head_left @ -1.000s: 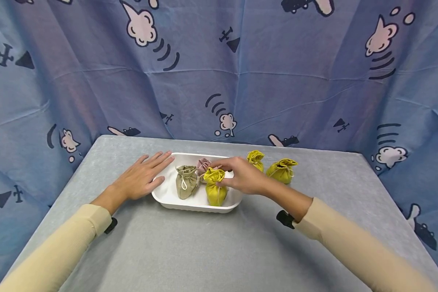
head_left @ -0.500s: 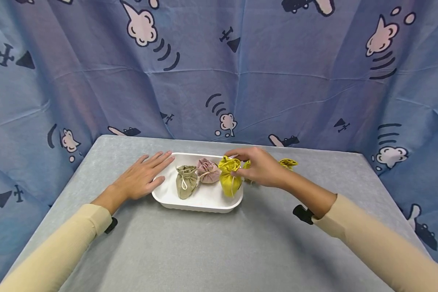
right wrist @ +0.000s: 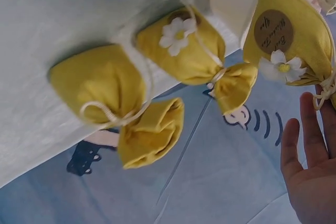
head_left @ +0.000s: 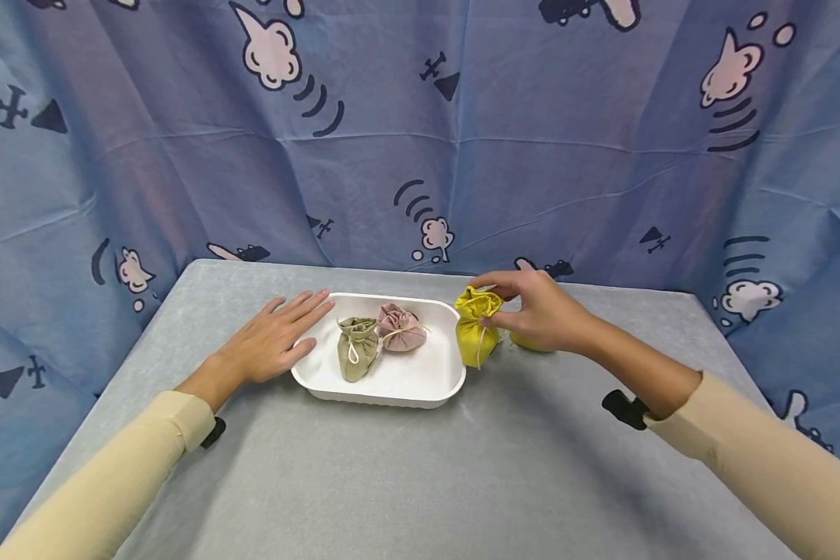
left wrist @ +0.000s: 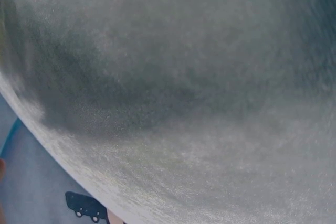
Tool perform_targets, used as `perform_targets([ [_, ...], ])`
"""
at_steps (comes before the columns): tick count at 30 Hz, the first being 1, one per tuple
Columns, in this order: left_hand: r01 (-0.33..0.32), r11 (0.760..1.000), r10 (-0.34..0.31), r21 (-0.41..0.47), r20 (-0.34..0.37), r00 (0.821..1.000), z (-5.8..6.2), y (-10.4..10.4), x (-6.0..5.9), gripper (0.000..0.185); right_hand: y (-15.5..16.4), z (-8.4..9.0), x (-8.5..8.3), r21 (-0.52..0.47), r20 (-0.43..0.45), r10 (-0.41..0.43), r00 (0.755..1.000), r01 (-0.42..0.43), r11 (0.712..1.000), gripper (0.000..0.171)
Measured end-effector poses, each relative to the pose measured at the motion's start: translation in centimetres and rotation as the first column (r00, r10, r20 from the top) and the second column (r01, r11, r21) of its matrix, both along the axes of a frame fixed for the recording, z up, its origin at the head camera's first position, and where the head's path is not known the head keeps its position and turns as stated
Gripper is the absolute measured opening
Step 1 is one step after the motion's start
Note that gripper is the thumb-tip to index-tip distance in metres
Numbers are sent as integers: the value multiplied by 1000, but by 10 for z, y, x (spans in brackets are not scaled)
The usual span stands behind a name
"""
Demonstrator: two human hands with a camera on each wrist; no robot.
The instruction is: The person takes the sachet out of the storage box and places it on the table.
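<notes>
My right hand [head_left: 539, 311] pinches the gathered neck of a yellow drawstring pouch [head_left: 474, 334] just past the tray's right end. In the right wrist view the held pouch shows a round brown label [right wrist: 273, 31] and a white flower [right wrist: 282, 67]. Palm down, my left hand [head_left: 269, 342] lies at the left rim of the white tray [head_left: 409, 383], fingers straight. Inside the tray are a grey-green pouch [head_left: 357, 354] and a pink pouch [head_left: 401, 330]. Two more yellow pouches, one on the left [right wrist: 102, 82] and one with a flower [right wrist: 197, 59], appear in the right wrist view.
A grey cloth-covered table [head_left: 392, 482] carries everything. Behind it hangs a blue printed curtain [head_left: 364, 179]. In the head view my right hand mostly hides the two other yellow pouches. Mainly the grey table surface [left wrist: 210, 171] fills the left wrist view.
My right hand has carried the yellow pouch from inside the tray to the right, past its right end. The left hand and the tray have stayed put.
</notes>
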State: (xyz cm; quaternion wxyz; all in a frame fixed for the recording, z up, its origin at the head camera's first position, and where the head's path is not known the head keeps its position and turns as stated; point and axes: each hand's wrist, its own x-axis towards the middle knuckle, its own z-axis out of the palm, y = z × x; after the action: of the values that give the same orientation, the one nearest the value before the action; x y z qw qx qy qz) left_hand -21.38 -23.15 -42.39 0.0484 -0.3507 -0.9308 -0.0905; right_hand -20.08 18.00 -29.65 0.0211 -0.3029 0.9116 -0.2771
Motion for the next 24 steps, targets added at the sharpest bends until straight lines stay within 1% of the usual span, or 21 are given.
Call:
perform_targets([
  [7, 3, 1000, -3, -9, -5, 1000, 0, 0, 0, 63, 17, 3, 2, 5, 21, -25, 999, 25, 1000, 51],
  [12, -2, 1000, 2, -13, 3, 1000, 0, 1, 1, 63, 24, 1, 4, 23, 54, -55, 997, 54, 998, 51],
  [19, -4, 1000, 4, -10, 8, 1000, 0, 1, 2, 63, 33, -3, 7, 15, 97, -79, 992, 78, 997, 50],
  [24, -6, 1000, 6, -14, 8, 1000, 1, 1, 1, 64, 38, -11, 8, 0, 136, -76, 988, 77, 997, 51],
])
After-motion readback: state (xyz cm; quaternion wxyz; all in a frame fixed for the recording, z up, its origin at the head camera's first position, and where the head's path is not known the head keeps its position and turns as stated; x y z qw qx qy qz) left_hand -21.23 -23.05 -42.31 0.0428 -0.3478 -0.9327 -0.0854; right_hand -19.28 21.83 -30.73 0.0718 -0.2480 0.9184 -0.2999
